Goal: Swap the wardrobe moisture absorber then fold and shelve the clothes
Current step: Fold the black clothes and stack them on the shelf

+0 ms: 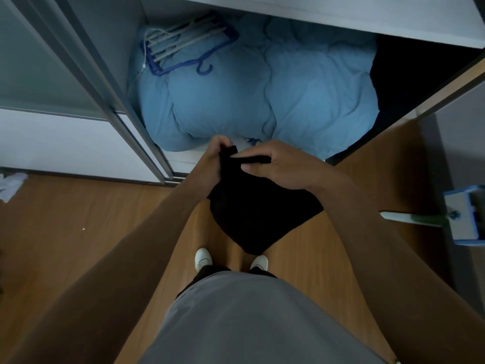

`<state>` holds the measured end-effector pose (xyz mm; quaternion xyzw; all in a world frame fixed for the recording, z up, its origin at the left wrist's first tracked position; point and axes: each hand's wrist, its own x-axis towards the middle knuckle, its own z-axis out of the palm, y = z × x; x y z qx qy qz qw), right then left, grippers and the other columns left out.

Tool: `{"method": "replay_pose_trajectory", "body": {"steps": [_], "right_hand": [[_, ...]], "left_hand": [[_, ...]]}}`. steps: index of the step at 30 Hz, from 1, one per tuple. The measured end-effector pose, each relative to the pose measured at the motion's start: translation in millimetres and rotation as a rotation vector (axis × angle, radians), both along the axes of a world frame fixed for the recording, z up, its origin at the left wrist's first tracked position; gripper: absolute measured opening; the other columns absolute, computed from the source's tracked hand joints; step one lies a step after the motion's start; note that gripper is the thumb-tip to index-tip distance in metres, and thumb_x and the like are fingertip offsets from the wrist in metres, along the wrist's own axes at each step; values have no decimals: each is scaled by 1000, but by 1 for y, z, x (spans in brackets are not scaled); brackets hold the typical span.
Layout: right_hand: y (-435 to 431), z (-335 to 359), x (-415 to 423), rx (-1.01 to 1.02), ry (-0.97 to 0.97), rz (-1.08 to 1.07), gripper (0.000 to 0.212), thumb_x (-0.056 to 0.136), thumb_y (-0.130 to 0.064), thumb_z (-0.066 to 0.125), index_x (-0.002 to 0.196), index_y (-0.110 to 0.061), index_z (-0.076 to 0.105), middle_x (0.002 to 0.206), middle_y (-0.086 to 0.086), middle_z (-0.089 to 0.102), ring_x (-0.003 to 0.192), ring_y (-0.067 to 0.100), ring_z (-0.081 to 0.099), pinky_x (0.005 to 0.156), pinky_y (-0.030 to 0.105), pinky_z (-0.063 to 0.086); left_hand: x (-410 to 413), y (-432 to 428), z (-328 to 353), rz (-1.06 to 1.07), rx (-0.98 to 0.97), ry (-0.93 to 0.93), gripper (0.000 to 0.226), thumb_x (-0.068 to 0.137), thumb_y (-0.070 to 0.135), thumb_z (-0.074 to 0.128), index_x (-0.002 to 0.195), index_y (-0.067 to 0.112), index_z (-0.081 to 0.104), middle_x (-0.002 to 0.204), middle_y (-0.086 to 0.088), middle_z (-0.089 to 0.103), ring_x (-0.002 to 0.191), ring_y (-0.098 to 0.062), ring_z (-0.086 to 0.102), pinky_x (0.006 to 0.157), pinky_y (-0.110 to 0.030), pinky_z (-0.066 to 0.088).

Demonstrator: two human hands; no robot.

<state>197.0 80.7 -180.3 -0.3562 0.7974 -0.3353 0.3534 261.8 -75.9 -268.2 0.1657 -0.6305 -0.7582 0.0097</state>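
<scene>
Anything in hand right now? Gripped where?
Garment, black, held by its top edge: left hand grips one end, right hand pinches the other. The rest hangs free.

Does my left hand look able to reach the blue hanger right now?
Probably not yet: the left hand grips the black garment, as does the right hand. The path looks open; the hanger lies uncovered on the duvet.

The black garment [258,219] is matt cloth. The blue duvet [262,98] is soft, creased fabric. The hanger [183,46] looks like glossy blue plastic. The floor [65,232] is smooth wood-grain, faintly sheened; the door frame [112,82] is brushed metal.
</scene>
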Motion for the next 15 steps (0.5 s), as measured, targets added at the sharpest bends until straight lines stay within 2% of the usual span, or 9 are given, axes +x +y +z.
{"method": "replay_pose_trajectory", "body": {"steps": [3,5,6,8,10,12,13,15], "right_hand": [[2,-3,0,-8,-37,-35,33,99,-19,60,131,-24,64,123,-17,63,117,-3,57,105,14,39],[3,-6,0,-29,-61,-72,34,99,-16,59,133,-22,62,124,-18,62,116,-8,56,103,7,36],[4,-6,0,-47,-84,-96,35,99,-15,59,133,-20,62,123,-21,61,112,-13,56,100,4,36],[5,-7,0,-91,-129,-150,35,99,-13,59,134,-18,61,121,-22,61,107,-19,56,98,1,35],[3,-6,-2,-130,-144,-189,35,100,-14,58,135,-15,60,131,-13,62,116,-9,57,103,6,36],[2,-3,-5,-150,-156,-216,35,100,-16,58,135,-14,60,135,-5,62,122,3,58,108,15,39],[1,-1,-7,-146,-159,-222,35,100,-18,59,134,-13,61,133,-3,64,121,6,59,109,19,41],[1,1,-13,-111,-125,-214,34,98,-18,61,131,-10,64,129,-1,67,118,8,62,105,19,44]], "left_hand": [[6,7,3,-18,19,32,13,87,3,44,93,13,38,77,-1,44,58,2,47,56,-12,38],[5,4,4,33,1,-10,8,82,11,46,87,14,41,75,-4,46,65,-7,46,59,-19,36],[4,2,5,46,-58,-45,2,87,11,49,87,11,47,77,-9,49,71,-14,48,63,-23,36],[5,0,7,38,-64,-138,19,101,19,50,89,7,61,84,-9,64,81,-21,58,68,-22,43],[12,-1,7,-32,173,-165,36,105,36,40,98,19,70,98,6,75,97,-11,68,81,-18,49],[23,-4,4,-143,375,-94,41,106,43,28,116,28,66,119,11,71,117,-5,62,93,-18,48],[26,-7,4,-201,348,-95,41,105,45,29,122,28,63,124,10,69,120,-6,60,95,-20,48],[24,-13,7,-307,-16,-148,43,96,51,50,120,19,64,118,1,72,114,-14,65,96,-33,52]]}}
